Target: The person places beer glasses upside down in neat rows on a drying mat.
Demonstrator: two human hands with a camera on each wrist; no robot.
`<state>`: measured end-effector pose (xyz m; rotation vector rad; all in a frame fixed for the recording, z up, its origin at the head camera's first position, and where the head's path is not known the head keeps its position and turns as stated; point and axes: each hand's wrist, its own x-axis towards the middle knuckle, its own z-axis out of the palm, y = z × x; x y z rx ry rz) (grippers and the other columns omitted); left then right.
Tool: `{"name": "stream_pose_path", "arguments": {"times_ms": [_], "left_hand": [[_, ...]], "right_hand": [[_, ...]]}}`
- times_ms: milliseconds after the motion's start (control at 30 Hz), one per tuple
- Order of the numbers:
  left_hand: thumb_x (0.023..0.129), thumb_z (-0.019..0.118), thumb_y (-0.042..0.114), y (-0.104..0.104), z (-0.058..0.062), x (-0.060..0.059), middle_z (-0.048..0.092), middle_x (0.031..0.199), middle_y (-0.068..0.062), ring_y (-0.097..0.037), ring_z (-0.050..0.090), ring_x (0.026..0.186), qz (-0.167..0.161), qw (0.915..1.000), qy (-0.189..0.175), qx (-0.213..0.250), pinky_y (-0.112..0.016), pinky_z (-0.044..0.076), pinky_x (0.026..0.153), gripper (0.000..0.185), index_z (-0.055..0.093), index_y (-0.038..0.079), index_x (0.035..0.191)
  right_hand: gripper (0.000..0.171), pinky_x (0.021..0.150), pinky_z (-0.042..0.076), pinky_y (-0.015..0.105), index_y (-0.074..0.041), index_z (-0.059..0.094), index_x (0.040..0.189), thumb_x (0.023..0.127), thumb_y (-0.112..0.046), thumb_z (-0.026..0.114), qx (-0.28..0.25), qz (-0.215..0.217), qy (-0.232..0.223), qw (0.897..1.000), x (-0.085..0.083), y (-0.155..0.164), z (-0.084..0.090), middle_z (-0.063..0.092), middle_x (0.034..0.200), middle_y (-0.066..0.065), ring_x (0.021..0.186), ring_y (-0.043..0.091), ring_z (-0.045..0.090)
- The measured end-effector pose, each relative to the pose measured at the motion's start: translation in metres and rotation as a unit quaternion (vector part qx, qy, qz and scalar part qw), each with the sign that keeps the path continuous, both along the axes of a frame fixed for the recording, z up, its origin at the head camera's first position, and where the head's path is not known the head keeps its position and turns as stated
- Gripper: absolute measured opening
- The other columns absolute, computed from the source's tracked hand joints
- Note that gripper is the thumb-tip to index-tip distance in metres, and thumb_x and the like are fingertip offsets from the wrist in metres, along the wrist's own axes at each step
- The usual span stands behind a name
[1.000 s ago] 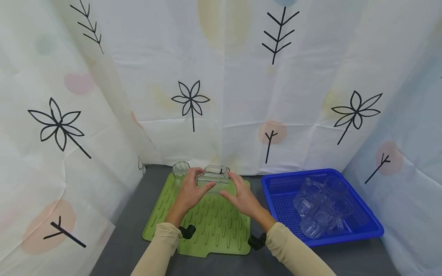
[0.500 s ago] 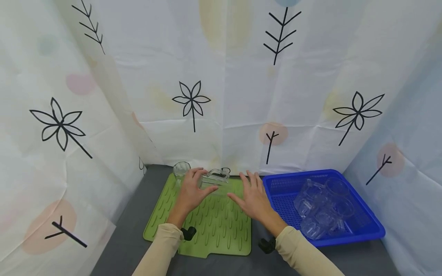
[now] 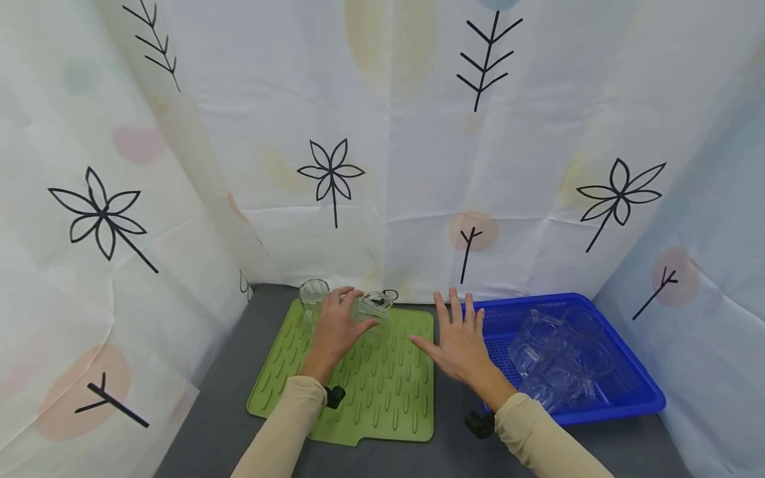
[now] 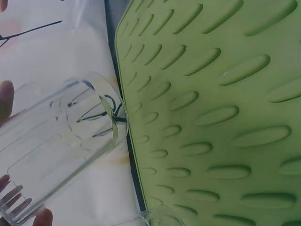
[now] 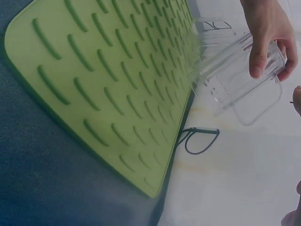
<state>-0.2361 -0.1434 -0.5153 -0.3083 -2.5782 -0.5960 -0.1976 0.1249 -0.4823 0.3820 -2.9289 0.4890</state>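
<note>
Bright, even light all round, and hardly a shadow to be seen.

Soft white glow comes through the curtain (image 3: 382,166) on every side; the head view is sharp in the middle, with the curtain walls bowing outward at the edges. The clear cup (image 4: 61,141) picks up pale glints and nearly melts into the white behind it. In the right wrist view the near corner of the green mat (image 5: 94,94) goes soft, and the grey desk (image 5: 37,188) sits dim and hazy.

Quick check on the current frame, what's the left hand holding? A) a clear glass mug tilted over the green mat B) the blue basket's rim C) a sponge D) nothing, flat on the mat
A: the left hand grips a clear glass mug, tilted over the far edge of the green mat; the right hand is open and holds nothing.
</note>
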Motion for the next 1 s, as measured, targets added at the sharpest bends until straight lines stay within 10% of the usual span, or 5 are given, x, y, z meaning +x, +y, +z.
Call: {"name": "stream_pose_path", "arguments": {"times_ms": [1000], "left_hand": [[0.075,0.092,0.031,0.022,-0.029,-0.024,0.052,0.153,-0.009,-0.036,0.048,0.138,0.004,0.9992,-0.027,-0.031,-0.063,0.051,0.093,0.075,0.060,0.022,0.143]], "right_hand": [[0.104,0.121,0.011,0.075,-0.017,0.010,0.166,0.092,-0.076,0.052,0.025,-0.005,-0.011,1.000,0.000,0.020,-0.002,0.005,0.173,0.020,0.158,0.048,0.000]]}}
